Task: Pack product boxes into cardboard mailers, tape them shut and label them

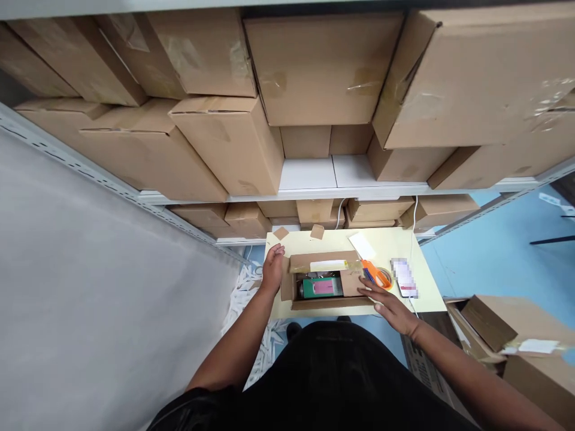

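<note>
An open cardboard box lies on a pale yellow table in front of me. Inside it sits a green and pink packet. My left hand rests against the box's left flap, fingers stretched out. My right hand lies flat at the box's right end, fingers extended toward the right flap. Orange-handled scissors lie just beyond my right hand's fingertips, beside a roll of tape.
Metal shelving stacked with cardboard boxes rises behind the table. A white card, two small cardboard scraps and a phone lie on the table. More boxes stand at the right, white paper strips litter the floor at left.
</note>
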A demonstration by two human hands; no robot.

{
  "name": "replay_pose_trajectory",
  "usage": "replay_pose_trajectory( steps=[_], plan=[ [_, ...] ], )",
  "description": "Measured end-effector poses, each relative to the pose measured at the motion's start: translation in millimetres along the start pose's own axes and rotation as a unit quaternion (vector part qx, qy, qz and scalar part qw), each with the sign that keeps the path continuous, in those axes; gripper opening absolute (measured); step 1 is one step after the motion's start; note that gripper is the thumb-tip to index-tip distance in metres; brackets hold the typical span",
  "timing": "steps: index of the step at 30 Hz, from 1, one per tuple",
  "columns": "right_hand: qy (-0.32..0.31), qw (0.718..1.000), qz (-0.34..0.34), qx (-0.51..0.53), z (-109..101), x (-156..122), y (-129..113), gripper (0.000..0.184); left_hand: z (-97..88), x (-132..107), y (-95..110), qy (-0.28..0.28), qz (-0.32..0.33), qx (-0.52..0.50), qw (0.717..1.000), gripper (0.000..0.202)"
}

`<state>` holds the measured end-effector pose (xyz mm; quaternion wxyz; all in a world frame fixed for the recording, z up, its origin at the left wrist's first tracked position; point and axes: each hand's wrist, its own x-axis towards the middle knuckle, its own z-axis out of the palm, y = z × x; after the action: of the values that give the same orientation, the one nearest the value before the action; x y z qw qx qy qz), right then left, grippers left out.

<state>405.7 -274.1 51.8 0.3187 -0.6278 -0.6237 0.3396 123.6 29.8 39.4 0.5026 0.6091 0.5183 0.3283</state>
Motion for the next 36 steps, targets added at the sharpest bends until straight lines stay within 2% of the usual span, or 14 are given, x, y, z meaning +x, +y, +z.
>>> replay_pose_trajectory(
  steps=[3,7,10,12,15,17,19,22,26,31,34,36],
  plan=[
    [0.002,0.999,-0.007,-0.051,5.1,-5.4,-7.5,0.062,-1.0,10.5,3.7,-0.031,0.0,-0.034,0.999,0.036],
    [0.052,0.993,0.015,-0.109,23.1,-1.5,-8.0,0.064,-4.3,9.5,13.2,-0.062,0.009,-0.03,0.998,0.038],
    [0.075,0.99,0.02,-0.115,29.9,4.3,-5.7,0.059,-15.1,0.1,20.7,-0.138,0.066,0.015,0.988,0.041],
    [0.074,0.991,0.019,-0.113,30.0,6.2,-4.2,0.057,-22.5,-4.2,28.6,-0.212,0.133,0.107,0.962,0.056],
    [0.079,0.991,0.018,-0.108,28.4,7.2,-2.4,0.052,-22.8,-3.0,45.2,-0.279,0.195,0.296,0.892,0.081],
    [0.089,0.99,0.016,-0.106,28.4,8.4,-1.5,0.049,-13.5,2.6,56.6,-0.273,0.184,0.411,0.85,0.075],
    [0.096,0.99,0.012,-0.104,29.2,10.4,-0.4,0.047,0.5,10.4,65.3,-0.235,0.157,0.504,0.816,0.058],
    [0.098,0.991,0.011,-0.095,30.9,13.2,1.9,0.044,21.1,23.2,71.1,-0.2,0.127,0.569,0.787,0.042],
    [0.113,0.99,0.015,-0.081,33.7,14.0,6.0,0.039,32.9,37.8,71.3,-0.197,0.096,0.536,0.815,0.029],
    [0.15,0.986,0.026,-0.064,39.4,15.3,5.7,0.036,28.2,44.8,74.2,-0.163,0.067,0.501,0.847,0.036],
    [0.173,0.983,0.038,-0.058,43.8,19.3,3.8,0.035,22.0,39.8,70.8,-0.145,0.023,0.422,0.895,0.045],
    [0.195,0.978,0.049,-0.056,46.9,24.7,3.1,0.032,17.3,33.7,63.4,-0.16,0.0,0.329,0.931,0.048]
  ],
)
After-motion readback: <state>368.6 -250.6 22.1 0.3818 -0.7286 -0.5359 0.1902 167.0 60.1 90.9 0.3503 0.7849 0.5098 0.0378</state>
